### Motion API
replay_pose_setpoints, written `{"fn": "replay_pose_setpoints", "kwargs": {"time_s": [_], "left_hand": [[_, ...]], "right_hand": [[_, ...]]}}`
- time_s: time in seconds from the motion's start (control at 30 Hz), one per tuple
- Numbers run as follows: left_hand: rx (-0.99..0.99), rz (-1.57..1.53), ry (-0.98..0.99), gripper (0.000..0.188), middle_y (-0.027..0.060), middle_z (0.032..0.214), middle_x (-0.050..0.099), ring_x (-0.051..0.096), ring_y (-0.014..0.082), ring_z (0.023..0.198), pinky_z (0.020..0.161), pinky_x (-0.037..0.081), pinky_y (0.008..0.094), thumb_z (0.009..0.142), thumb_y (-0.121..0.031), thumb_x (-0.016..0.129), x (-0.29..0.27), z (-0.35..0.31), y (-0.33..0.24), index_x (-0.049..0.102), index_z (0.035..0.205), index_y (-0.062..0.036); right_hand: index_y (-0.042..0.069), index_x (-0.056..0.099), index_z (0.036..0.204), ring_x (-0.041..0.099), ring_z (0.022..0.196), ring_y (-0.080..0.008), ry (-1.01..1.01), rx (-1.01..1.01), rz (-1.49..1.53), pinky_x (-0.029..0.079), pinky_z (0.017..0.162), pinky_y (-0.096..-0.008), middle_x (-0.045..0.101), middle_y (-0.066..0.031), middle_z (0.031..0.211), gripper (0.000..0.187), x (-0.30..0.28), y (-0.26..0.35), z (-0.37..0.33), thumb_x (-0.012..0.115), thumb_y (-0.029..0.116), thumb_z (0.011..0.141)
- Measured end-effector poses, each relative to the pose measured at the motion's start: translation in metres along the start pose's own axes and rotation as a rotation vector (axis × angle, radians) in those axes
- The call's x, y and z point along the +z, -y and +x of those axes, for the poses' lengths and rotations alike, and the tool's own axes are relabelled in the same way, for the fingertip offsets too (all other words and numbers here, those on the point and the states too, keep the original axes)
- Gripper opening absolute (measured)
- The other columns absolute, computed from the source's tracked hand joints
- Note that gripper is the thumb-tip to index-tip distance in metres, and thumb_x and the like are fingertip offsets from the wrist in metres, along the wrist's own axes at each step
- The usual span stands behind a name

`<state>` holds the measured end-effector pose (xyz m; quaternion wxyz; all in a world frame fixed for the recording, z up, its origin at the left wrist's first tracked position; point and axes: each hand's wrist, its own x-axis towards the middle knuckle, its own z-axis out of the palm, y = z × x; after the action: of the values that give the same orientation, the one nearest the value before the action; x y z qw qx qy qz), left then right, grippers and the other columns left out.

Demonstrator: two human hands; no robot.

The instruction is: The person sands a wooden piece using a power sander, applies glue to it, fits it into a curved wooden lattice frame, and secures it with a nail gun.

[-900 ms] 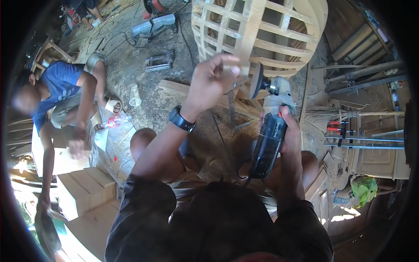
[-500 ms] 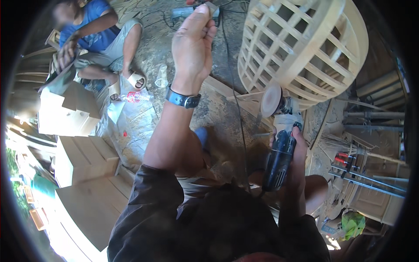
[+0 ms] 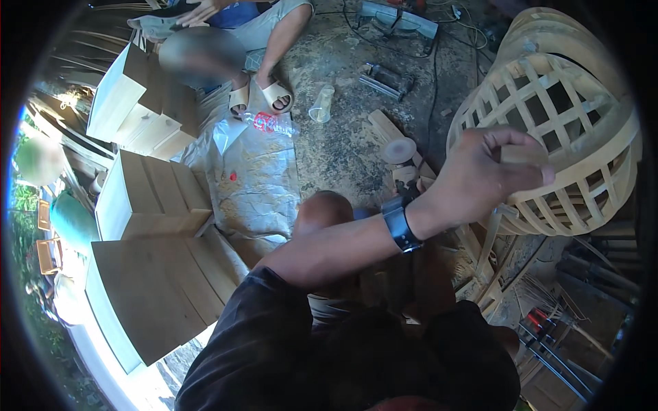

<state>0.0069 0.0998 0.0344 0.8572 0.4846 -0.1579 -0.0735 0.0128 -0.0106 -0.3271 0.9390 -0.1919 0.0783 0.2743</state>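
My left hand (image 3: 490, 177), with a dark watch on its wrist, reaches across to the right. Its fingers are curled around a small wooden piece (image 3: 524, 155), right against the side of a round wooden lattice basket (image 3: 548, 103). The pale disc of an angle grinder (image 3: 399, 150) shows just behind my left wrist; the tool's body is mostly covered by my forearm. My right hand is hidden. My bent knee (image 3: 322, 209) sits below the arm.
Another person sits at the top with sandalled feet (image 3: 259, 96) on crumpled plastic sheeting (image 3: 253, 185). Pale wooden boxes (image 3: 147, 198) are stacked at the left. A plastic bottle (image 3: 271, 123), a clear cup (image 3: 322, 103), a power tool with cables (image 3: 397, 17) and metal tools (image 3: 548, 329) lie around.
My left hand has come down from high in the picture to the basket's side on the right. The grinder and my right hand have slipped behind my left forearm. The view has swung left.
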Motion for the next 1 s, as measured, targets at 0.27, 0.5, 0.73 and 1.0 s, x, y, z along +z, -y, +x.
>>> {"fn": "replay_pose_setpoints", "kwargs": {"time_s": [0.27, 0.5, 0.73, 1.0], "left_hand": [[0.113, 0.164, 0.047, 0.032, 0.0078, 0.09, 0.068, 0.065, 0.0147, 0.081, 0.07, 0.052, 0.0295, 0.08, -0.021, 0.081, 0.004, -0.004, 0.009, 0.067, 0.1, 0.0004], [0.131, 0.149, -0.023, 0.038, 0.0172, 0.095, 0.065, 0.066, 0.0275, 0.088, 0.076, 0.051, 0.0361, 0.082, -0.017, 0.077, -0.004, 0.012, 0.017, 0.063, 0.11, 0.0065], [0.128, 0.111, -0.039, 0.043, 0.0221, 0.097, 0.064, 0.066, 0.0317, 0.087, 0.074, 0.051, 0.0393, 0.082, -0.009, 0.075, -0.001, 0.016, 0.024, 0.059, 0.116, 0.0121], [0.059, 0.186, 0.064, 0.039, 0.0192, 0.096, 0.06, 0.063, 0.0267, 0.085, 0.074, 0.049, 0.0354, 0.083, -0.011, 0.075, 0.005, 0.02, 0.026, 0.063, 0.114, 0.007]], "right_hand": [[-0.005, 0.052, 0.124, 0.066, 0.094, -0.0328, -0.483, -0.057, -0.723, 0.054, 0.082, -0.0421, 0.063, -0.0243, 0.109, 0.069, -0.107, -0.044, 0.091, 0.056, 0.054, 0.088], [-0.005, 0.052, 0.123, 0.065, 0.096, -0.0327, -0.642, -0.07, -1.602, 0.052, 0.084, -0.0422, 0.063, -0.0244, 0.109, 0.068, -0.155, -0.064, 0.122, 0.063, 0.05, 0.084], [-0.004, 0.052, 0.123, 0.064, 0.098, -0.0327, -0.601, -0.093, -1.853, 0.051, 0.086, -0.0423, 0.063, -0.0245, 0.11, 0.069, -0.152, -0.08, 0.117, 0.069, 0.047, 0.08], [-0.004, 0.054, 0.119, 0.066, 0.094, -0.0267, -0.672, -0.523, -2.109, 0.05, 0.082, -0.0388, 0.065, -0.0223, 0.105, 0.066, -0.167, -0.086, 0.103, 0.079, 0.038, 0.074]]}}
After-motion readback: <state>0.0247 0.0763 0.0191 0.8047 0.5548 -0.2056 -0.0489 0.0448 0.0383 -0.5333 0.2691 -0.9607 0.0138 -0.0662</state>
